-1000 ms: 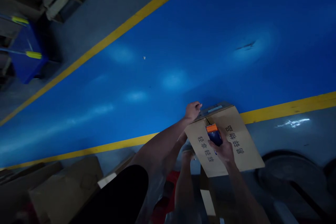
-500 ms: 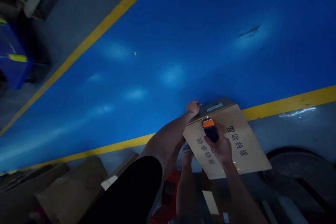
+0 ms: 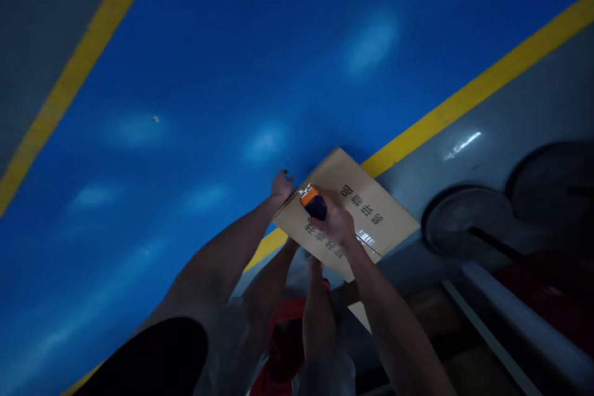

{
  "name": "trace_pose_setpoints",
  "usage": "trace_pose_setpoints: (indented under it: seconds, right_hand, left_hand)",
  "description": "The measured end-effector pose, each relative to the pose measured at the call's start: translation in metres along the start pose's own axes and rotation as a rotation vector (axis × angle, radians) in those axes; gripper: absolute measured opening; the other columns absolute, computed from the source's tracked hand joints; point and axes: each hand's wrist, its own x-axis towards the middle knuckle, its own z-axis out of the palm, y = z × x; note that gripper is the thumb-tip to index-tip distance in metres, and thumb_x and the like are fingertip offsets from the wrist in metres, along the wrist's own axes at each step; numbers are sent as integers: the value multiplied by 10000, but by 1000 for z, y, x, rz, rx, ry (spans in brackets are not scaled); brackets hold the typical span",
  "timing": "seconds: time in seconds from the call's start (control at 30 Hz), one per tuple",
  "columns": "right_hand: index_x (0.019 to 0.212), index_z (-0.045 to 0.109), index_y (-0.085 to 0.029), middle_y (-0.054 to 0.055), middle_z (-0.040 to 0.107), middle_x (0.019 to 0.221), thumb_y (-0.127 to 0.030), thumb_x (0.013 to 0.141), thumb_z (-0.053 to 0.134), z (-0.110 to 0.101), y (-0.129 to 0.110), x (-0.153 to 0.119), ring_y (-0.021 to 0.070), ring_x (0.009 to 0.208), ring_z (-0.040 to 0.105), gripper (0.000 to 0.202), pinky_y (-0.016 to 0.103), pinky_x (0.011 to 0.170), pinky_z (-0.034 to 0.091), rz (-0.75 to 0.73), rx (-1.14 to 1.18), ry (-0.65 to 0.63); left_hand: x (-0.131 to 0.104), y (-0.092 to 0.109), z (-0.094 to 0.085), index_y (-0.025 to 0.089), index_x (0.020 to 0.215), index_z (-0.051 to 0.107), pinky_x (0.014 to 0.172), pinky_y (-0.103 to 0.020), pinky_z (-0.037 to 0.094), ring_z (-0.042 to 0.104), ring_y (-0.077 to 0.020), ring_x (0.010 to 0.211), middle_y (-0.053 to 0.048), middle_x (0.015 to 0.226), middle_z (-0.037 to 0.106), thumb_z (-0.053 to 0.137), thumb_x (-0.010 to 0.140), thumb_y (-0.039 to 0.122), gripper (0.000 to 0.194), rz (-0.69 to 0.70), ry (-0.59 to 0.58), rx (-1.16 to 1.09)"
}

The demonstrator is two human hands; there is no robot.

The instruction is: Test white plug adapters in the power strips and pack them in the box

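A brown cardboard box [image 3: 362,189] with black printed characters stands tilted in front of me, a strip of shiny clear tape across its near part. My right hand [image 3: 336,219] is closed round an orange and dark blue tape dispenser [image 3: 314,203]. Its orange head rests at the box's far left edge. Beside that edge is my left hand [image 3: 281,185], fingers slightly apart and holding nothing I can see. Blur and the box's edge make it unclear whether this hand touches the box.
Blue floor [image 3: 208,74] with yellow border lines [image 3: 427,124] spreads ahead. Round dark-rimmed bases [image 3: 464,219] stand at the right. A red stool [image 3: 278,322] is below me, between my legs. A pale tube-like bar [image 3: 520,322] lies lower right.
The view has swung, so box and hands appear farther left. The dispenser has moved to the box's far edge, and my left hand's fingers look less curled.
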Motion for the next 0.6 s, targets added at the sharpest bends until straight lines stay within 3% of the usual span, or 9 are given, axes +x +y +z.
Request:
trace_pose_setpoints:
  seconds: [0.07,0.17,0.23,0.33,0.4,0.47,0.53,0.6]
  right_hand:
    - [1681,461,-299,66,826,1162,-576,939,724,-6,24,-31,324,1018,776,835,351,813,515,-4,-12,-36]
    - [1711,421,-323,51,841,1070,-564,950,715,-11,94,-107,307,970,785,851,336,799,512,59,-24,-80]
    - [1719,415,-313,50,846,1040,-554,954,693,-9,156,-166,313,961,793,849,338,778,515,103,-9,-105]
    - [1704,450,-332,35,852,1019,-547,957,651,4,247,-240,320,938,809,803,354,768,532,211,-1,-83]
    - [1699,462,-333,40,855,1005,-576,960,629,16,295,-270,331,929,816,796,368,757,541,266,8,-90]
    - [1702,460,-316,54,857,1018,-595,965,616,27,328,-283,343,930,817,803,386,766,545,293,10,-95]
    - [1688,484,-292,72,857,1038,-580,974,616,38,350,-283,352,943,813,781,398,783,539,303,-4,-92]
    - [1664,517,-284,75,854,1032,-560,969,642,47,364,-275,353,950,808,759,392,774,528,306,-27,-89]
  left_hand:
    - [-9,4,-13,51,1534,490,1227,-526,420,533,-361,1446,-262,1559,583,548,1098,358,537,126,-3,119]
    - [-40,10,-22,94,1648,405,1311,-568,336,388,-406,1605,-264,1716,418,595,1066,548,762,559,-103,440]
    - [-71,17,-10,136,1691,383,1354,-623,227,256,-451,1676,-253,1784,324,694,986,648,925,854,-262,684]
    - [-119,30,38,205,1759,287,1386,-635,63,81,-437,1728,-199,1856,158,826,895,610,1096,1144,-522,974]
    - [-143,36,75,191,1790,171,1395,-610,22,0,-406,1738,-196,1865,35,887,848,545,1235,1199,-582,1089]
    - [-156,37,102,148,1793,113,1398,-608,11,-49,-405,1735,-221,1853,-38,932,802,500,1333,1167,-559,1154]
    - [-158,34,115,137,1792,107,1394,-628,-5,-79,-417,1730,-229,1844,-75,953,780,481,1363,1132,-520,1183]
    - [-156,31,117,153,1795,92,1389,-644,-24,-100,-418,1726,-220,1841,-100,949,785,485,1366,1136,-504,1195]
